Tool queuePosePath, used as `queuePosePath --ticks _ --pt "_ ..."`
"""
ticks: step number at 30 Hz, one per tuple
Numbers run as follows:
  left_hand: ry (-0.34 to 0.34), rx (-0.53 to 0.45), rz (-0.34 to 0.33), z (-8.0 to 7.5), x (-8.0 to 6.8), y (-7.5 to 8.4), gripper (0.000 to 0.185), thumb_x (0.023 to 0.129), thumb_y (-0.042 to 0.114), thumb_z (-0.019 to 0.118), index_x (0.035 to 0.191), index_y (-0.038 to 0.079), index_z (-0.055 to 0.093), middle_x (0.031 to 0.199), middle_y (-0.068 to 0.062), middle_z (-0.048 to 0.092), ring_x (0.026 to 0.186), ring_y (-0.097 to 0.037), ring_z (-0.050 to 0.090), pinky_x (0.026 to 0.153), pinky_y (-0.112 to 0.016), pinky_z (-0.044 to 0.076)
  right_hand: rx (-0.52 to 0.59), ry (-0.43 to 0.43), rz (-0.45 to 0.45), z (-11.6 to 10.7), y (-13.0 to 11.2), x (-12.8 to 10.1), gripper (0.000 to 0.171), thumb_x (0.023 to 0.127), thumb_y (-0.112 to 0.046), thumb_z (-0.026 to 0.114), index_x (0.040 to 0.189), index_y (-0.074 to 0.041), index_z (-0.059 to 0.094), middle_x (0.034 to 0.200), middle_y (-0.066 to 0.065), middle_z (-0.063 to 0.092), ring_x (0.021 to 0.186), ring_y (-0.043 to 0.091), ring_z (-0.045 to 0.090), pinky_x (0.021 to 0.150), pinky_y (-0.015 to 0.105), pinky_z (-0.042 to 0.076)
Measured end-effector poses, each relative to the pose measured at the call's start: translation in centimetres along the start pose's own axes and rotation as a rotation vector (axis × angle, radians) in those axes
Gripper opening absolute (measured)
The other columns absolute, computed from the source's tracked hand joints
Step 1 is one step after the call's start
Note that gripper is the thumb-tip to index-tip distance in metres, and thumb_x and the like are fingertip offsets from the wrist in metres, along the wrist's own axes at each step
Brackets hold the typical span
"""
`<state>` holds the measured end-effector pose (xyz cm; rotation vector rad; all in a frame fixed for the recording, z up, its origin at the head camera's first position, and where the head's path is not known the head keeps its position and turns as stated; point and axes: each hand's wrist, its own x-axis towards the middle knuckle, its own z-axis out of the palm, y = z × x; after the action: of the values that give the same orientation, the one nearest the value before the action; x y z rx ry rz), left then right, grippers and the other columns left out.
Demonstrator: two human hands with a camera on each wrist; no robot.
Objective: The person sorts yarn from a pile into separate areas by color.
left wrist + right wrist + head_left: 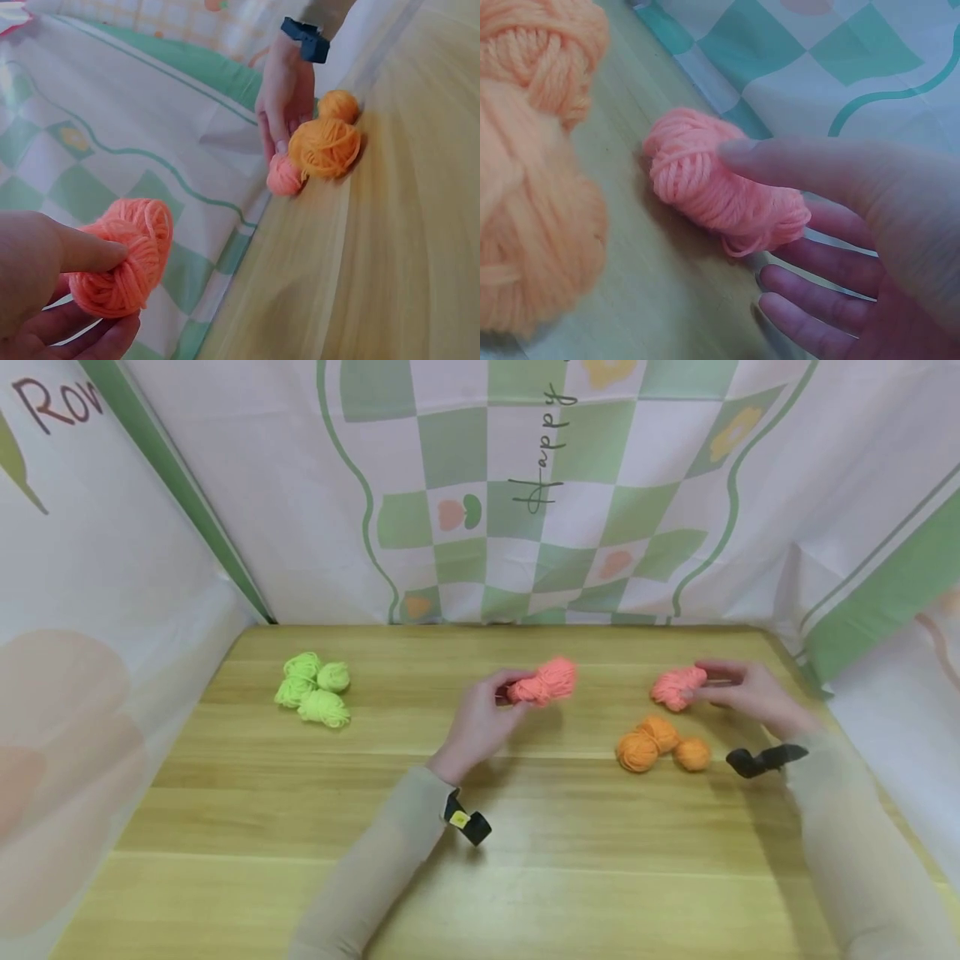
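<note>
From my seat, the sorting looks partly done: four green yarn balls (313, 689) sit grouped at ten o'clock on the counter (480, 877) and three orange yarn balls (662, 744) at three o'clock. My left hand (480, 722) pinches one pink yarn ball (546, 682) just above the counter's middle. My right hand (750, 693), fingers only loosely bent, touches the other pink yarn ball (677, 686) just beyond the orange ones, so I judge the pink pair is not yet gathered.

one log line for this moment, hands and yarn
left hand: pinches pink yarn ball | right hand: touches second pink ball | orange balls: on table
</note>
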<state>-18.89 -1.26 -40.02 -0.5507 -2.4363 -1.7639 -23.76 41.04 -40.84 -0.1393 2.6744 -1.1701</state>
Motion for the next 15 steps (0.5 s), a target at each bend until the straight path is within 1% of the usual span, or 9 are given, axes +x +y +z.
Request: queuePosePath --ticks 4,8,11,15 --pt "0.040 -0.016 0.000 -0.9 0.3 -0.2 0.035 0.089 -0.003 0.075 0.124 -0.001 0.070 0.111 -0.011 0.071 0.094 -0.018 0.064 0.086 -0.026 0.055 0.002 0.002 0.006 0.0 0.0 -0.3 0.078 0.095 -0.032 0.075 0.152 0.006 0.037 0.144 0.033 0.048 0.092 -0.016 0.054 0.080 0.009 0.047" --pt "0.078 -0.046 -0.007 -1.8 0.5 -0.5 0.034 0.089 -0.002 0.076 0.122 -0.002 0.070 0.110 -0.012 0.071 0.093 -0.020 0.064 0.085 -0.029 0.056 0.021 0.009 0.015 0.2 0.0 -0.3 0.078 0.095 -0.031 0.075 0.152 0.006 0.037 0.144 0.033 0.047 0.093 -0.015 0.055 0.080 0.010 0.047" --pt "0.109 -0.049 -0.008 -2.5 0.7 -0.8 0.034 0.089 -0.001 0.077 0.122 -0.002 0.070 0.110 -0.012 0.071 0.094 -0.021 0.064 0.085 -0.032 0.056 0.033 0.006 0.020 0.3 -0.1 -0.3 0.079 0.095 -0.030 0.076 0.153 0.005 0.036 0.145 0.032 0.047 0.093 -0.014 0.055 0.081 0.010 0.047" --pt "0.148 -0.039 -0.009 -3.5 1.0 -1.3 0.034 0.089 -0.002 0.076 0.123 -0.002 0.070 0.111 -0.012 0.071 0.094 -0.022 0.065 0.085 -0.032 0.057 0.026 -0.008 0.028 0.4 -0.2 -0.4 0.082 0.094 -0.031 0.077 0.155 0.003 0.035 0.144 0.030 0.049 0.095 -0.013 0.056 0.084 0.010 0.046"
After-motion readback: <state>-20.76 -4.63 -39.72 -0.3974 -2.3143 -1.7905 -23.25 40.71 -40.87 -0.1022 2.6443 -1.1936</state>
